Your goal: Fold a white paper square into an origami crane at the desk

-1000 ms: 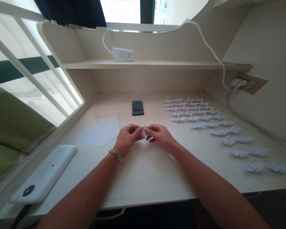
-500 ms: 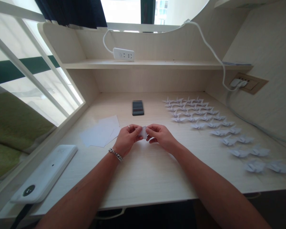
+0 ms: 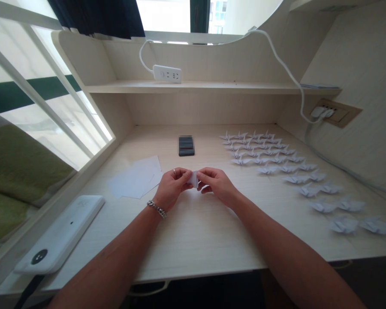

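A small piece of folded white paper (image 3: pixel 193 179) is held between my two hands, just above the middle of the desk. My left hand (image 3: pixel 173 183), with a ring and a chain bracelet, pinches its left side between thumb and fingers. At the right edge, the thumb and forefinger of my right hand (image 3: pixel 217 182) grip the same paper. Fingers hide part of its folds. Loose white paper sheets (image 3: pixel 137 178) lie overlapping to the left of my left hand. Rows of folded paper cranes (image 3: pixel 266 159) stand on the desk to the right.
Beyond my hands lies a dark phone-like object (image 3: pixel 186 146), its face blurred. A long white device (image 3: pixel 64 231) rests along the desk's left side. On the shelf (image 3: pixel 212 88) sits a white power strip (image 3: pixel 167 74). A cable runs to a wall socket (image 3: pixel 336 112) at right.
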A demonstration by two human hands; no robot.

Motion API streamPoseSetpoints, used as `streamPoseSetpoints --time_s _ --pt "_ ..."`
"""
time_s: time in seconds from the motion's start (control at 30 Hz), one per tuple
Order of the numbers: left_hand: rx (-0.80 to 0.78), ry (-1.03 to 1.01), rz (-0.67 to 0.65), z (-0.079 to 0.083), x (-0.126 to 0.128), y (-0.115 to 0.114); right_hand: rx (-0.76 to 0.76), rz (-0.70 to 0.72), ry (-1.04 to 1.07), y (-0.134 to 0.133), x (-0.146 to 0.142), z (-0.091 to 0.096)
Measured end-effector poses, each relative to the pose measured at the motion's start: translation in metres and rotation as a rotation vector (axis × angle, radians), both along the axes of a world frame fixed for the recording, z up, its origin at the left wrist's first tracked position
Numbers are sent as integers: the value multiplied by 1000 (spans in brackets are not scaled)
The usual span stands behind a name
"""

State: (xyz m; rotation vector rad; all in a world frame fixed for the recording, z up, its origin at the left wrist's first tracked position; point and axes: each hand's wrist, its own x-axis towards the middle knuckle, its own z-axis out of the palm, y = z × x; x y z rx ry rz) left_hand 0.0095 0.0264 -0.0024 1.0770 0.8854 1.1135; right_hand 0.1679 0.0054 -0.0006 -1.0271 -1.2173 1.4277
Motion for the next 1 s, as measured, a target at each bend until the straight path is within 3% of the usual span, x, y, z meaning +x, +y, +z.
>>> streamPoseSetpoints --time_s 0.27,0.73,1.0 --pt "-13 -8 -15 3 0 -2 11 -14 -24 1 -1 -1" --pt "-2 60 -31 -2 -1 2 205 -72 -119 2 -4 -10" --pt "118 296 19 -1 -1 2 348 -89 -298 3 0 -16"
